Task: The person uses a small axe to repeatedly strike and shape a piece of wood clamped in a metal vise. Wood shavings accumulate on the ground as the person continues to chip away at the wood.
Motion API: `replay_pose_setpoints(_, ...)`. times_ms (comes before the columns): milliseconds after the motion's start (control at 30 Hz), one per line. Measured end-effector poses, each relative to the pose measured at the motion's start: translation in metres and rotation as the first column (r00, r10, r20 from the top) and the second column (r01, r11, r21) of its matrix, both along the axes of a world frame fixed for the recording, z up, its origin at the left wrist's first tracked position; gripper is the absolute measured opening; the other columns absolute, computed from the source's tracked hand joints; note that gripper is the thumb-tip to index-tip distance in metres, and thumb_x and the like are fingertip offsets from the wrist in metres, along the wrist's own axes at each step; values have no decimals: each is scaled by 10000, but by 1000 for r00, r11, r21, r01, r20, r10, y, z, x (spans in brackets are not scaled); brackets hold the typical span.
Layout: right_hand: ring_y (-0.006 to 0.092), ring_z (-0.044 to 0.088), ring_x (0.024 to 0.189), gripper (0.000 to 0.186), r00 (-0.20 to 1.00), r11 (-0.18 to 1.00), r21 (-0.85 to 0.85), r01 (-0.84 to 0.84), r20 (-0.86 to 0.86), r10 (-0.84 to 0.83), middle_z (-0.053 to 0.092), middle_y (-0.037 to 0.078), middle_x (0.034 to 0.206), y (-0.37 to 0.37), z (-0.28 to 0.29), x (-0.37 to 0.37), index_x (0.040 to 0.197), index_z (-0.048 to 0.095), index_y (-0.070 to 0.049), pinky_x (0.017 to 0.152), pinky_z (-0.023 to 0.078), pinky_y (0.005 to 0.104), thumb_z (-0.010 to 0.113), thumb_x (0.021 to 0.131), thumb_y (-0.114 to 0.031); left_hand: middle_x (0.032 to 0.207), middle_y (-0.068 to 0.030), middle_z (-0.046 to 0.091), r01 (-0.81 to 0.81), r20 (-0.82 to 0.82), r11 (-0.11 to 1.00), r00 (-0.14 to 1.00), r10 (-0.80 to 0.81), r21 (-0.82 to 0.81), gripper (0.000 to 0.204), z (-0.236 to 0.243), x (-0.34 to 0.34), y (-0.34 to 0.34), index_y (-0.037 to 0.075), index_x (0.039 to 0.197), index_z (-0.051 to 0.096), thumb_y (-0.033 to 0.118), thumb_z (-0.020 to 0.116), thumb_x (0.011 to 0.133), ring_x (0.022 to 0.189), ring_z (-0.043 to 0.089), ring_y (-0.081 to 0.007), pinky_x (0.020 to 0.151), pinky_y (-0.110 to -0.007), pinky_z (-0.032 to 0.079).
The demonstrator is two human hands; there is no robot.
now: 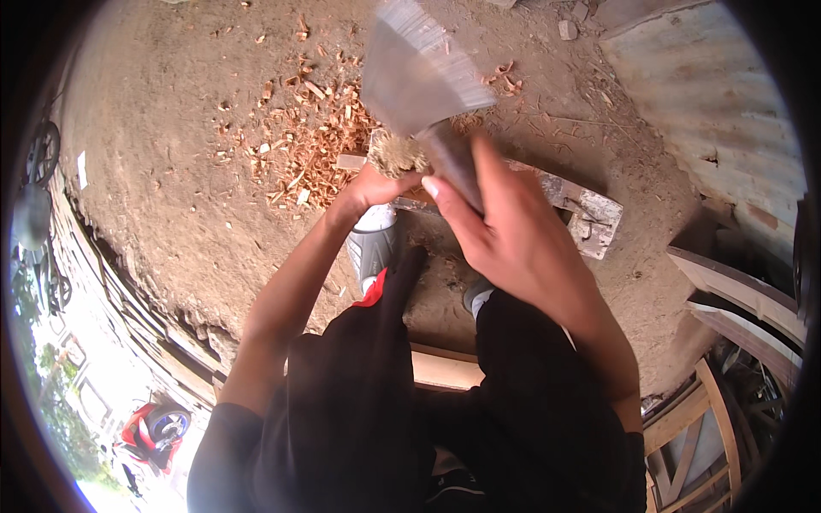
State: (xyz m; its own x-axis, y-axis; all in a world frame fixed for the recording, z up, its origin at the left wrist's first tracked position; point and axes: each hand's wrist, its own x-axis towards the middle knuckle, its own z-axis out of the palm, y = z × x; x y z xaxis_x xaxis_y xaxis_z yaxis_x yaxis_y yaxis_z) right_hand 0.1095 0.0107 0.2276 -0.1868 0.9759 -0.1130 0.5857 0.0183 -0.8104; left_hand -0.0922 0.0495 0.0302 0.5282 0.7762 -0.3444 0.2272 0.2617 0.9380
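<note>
My right hand [517, 227] is closed round the dark handle of a broad-bladed chopping tool [419, 77]. Its fan-shaped metal blade is raised away from me and smeared by motion. Close beside it, my left hand [376, 188] grips a rough, pale-brown fibrous piece [398, 156], whose exact kind I cannot make out. That piece is at a low, worn wooden bench or plank [599, 222], which runs off to the right beneath my hands. Part of the left hand's fingers is hidden behind the piece and the right hand.
Wood chips and shavings [329, 128] are scattered over the dirt floor beyond my left hand. My feet, one in a grey sandal [374, 244], are just behind the bench. Corrugated metal sheet [710, 85] and wooden frames [693, 427] stand at right; a red motorcycle [154, 436] is lower left.
</note>
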Motion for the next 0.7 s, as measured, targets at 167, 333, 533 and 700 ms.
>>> replay_pose_setpoints(167,246,582,533,276,999,982,-184,-43,-7,42,582,153,645,6,-13,15,1044,546,16,535,459,378,622,1024,-249,1188,-134,685,111,-56,985,991,-119,-131,418,-18,-10,-11,49,1220,643,186,787,853,1104,655,-272,959,-391,537)
replay_pose_setpoints(333,71,509,478,301,984,945,-315,90,-119,-134,546,9,626,-7,11,23,1046,578,-21,448,400,276,618,1036,-318,901,-107,645,265,-125,914,963,-237,308,321,-3,-32,-25,31,1117,686,216,746,862,824,625,-238,758,-366,523)
replay_pose_setpoints(533,83,509,469,315,975,915,-388,111,-138,-176,536,17,638,-19,10,29,1062,565,-25,443,404,271,618,1035,-334,758,-61,599,86,-114,939,992,-50,332,373,-5,-47,-49,23,1108,720,218,692,792,682,562,-186,622,-341,454)
replay_pose_setpoints(700,83,507,465,321,981,905,-416,90,-121,-154,541,27,644,-20,12,31,1043,555,-24,438,407,267,616,1036,-339,992,-84,687,-234,367,923,866,340,-304,290,-24,-37,-26,13,1083,674,207,716,872,896,652,-206,804,-340,535)
